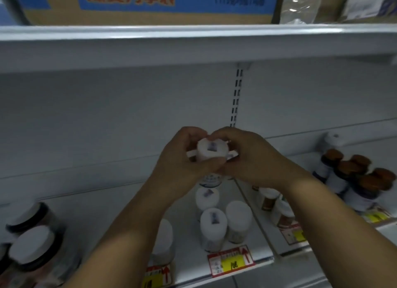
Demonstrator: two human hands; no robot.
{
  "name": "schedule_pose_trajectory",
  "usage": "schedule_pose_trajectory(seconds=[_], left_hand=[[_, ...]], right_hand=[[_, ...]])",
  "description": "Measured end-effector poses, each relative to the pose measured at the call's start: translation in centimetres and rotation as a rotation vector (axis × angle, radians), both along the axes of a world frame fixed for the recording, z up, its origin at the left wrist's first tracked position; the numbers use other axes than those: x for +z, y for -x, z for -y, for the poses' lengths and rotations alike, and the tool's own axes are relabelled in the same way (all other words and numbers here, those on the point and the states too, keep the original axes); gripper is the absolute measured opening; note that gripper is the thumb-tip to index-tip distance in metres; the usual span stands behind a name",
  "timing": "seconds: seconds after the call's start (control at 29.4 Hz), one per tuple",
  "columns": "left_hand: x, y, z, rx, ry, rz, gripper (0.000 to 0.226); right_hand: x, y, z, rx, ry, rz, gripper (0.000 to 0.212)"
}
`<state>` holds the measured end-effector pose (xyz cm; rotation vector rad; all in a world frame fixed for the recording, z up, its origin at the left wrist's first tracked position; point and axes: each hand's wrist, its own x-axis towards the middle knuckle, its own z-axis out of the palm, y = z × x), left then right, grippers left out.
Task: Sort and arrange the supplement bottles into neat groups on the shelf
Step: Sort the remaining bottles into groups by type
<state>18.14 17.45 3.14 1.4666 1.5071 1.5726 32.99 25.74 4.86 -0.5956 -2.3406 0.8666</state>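
Both the left hand and right hand are gripping a white bottle above the shelf, fingers curled round it, cap tipping toward the camera.

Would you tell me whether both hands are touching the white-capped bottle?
Touching: the head view shows the left hand and right hand wrapped around the white-capped bottle.

Brown cardboard carton above the fingers: blue panel with red Chinese print, partly legible "分享". Red-and-yellow shelf price tag below: print illegible.

White caps; brown lids
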Motion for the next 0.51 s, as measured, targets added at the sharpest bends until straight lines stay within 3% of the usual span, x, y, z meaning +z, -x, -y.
schedule_pose_trajectory(seconds=[0.07,0.14,0.31,0.41,0.51], left_hand=[[-0.1,0.2,-1.9,-0.045,0.085,-0.142,0.045],[-0.5,1.5,-4.2,0.037,0.157,-0.323,0.045],[-3.2,3.5,-9.0,0.082,0.329,-0.692,0.050],[-5.2,3.6,-10.8,0.038,0.413,-0.886,0.061],[-6.5,3.4,-11.8,0.014,0.485,-0.954,0.080]], right_hand=[[-1.0,-1.7,-2.0,-0.138,0.034,0.039,0.048],[-2.5,-2.5,-3.6,-0.233,0.076,0.210,0.066],[-6.2,-1.0,-5.5,-0.097,0.079,0.626,0.069],[-7.8,-0.7,-6.3,-0.011,0.252,0.595,0.068],[-9.0,-0.9,-6.4,0.073,0.322,0.527,0.067]])
